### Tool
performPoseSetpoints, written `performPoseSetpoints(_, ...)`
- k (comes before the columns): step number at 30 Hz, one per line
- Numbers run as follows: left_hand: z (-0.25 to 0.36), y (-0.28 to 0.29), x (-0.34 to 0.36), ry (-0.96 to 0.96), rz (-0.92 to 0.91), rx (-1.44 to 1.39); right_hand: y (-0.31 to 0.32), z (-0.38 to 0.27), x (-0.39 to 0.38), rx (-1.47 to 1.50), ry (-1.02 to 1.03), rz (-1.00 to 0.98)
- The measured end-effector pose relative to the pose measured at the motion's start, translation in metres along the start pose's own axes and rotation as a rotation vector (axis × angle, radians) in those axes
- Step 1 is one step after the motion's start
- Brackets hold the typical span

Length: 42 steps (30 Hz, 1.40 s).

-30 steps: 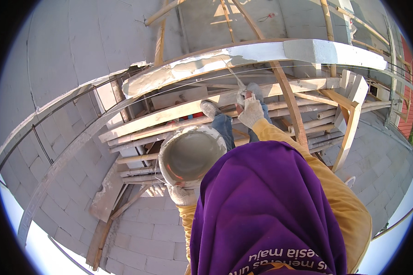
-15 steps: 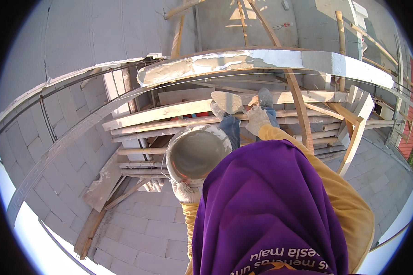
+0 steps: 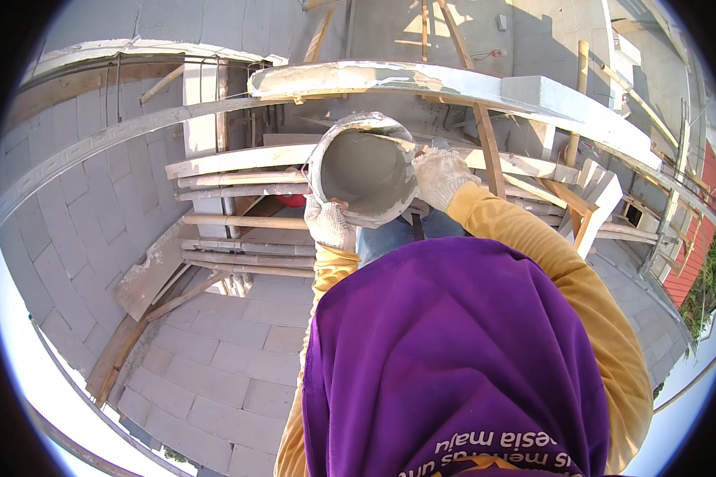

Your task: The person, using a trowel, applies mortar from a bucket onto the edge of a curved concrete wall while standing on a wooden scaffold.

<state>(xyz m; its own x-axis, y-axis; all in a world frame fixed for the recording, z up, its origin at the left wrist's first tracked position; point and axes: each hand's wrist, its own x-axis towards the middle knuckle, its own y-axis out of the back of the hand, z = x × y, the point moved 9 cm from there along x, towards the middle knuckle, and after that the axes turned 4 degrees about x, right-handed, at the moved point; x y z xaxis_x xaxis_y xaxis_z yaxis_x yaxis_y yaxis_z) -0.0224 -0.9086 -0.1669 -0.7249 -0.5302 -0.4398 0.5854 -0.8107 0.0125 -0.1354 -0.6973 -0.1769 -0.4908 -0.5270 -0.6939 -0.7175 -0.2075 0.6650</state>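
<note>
A pale, mortar-smeared bucket (image 3: 386, 213) is in front of me, with grey wet mortar (image 3: 361, 171) inside. My left hand (image 3: 330, 224), in a whitish knit glove, grips the bucket's near-left rim. My right hand (image 3: 443, 176), gloved alike, is closed at the bucket's right side around the handle of a trowel (image 3: 388, 139). The trowel's blade is seen nearly edge-on and reaches over the bucket's far-right rim. Just beyond lies a long light block beam (image 3: 437, 79), its left part coated with wet mortar.
Bamboo poles (image 3: 247, 259) and wooden planks (image 3: 239, 162) form a scaffold below me. A slanting timber (image 3: 489, 147) stands right of my right hand. A long metal strip (image 3: 155, 123) crosses at left. Grey block walls (image 3: 223, 366) and a wooden frame (image 3: 589, 211) lie around.
The bucket has moved up and away from me with my left hand. My right hand has brought the trowel from beyond the bucket to its rim. The view has shifted slightly.
</note>
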Motion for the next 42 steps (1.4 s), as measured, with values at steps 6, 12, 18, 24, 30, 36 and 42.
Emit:
performPoseSetpoints(6, -0.009, -0.038, 0.004, -0.02, -0.032, -0.141, -0.019, 0.027, -0.009, 0.364, 0.052, -0.132)
performPoseSetpoints(12, -0.047, -0.044, 0.018, 0.025, -0.027, -0.171, -0.021, 0.077, -0.047, 0.697, -0.047, -0.063)
performPoseSetpoints(18, -0.055, -0.054, 0.028, -0.088, -0.042, 0.043, -0.029, 0.154, -0.026, 0.626, -0.156, 0.198)
performPoseSetpoints(24, -0.087, -0.029, 0.024, 0.128, 0.032, -0.133, -0.008, 0.221, 0.009, 0.427, -0.274, 0.377)
performPoseSetpoints(30, -0.062, -0.013, 0.017, -0.208, 0.012, 0.432, -0.01, 0.246, 0.035, 0.229, -0.352, 0.278)
performPoseSetpoints(36, -0.033, -0.016, -0.006, -0.407, -0.069, 0.851, -0.013, 0.255, 0.01, 0.276, -0.497, 0.212)
performPoseSetpoints(42, -0.009, -0.029, -0.025, -0.574, -0.096, 0.997, -0.021, 0.258, 0.004, 0.299, -0.543, 0.212)
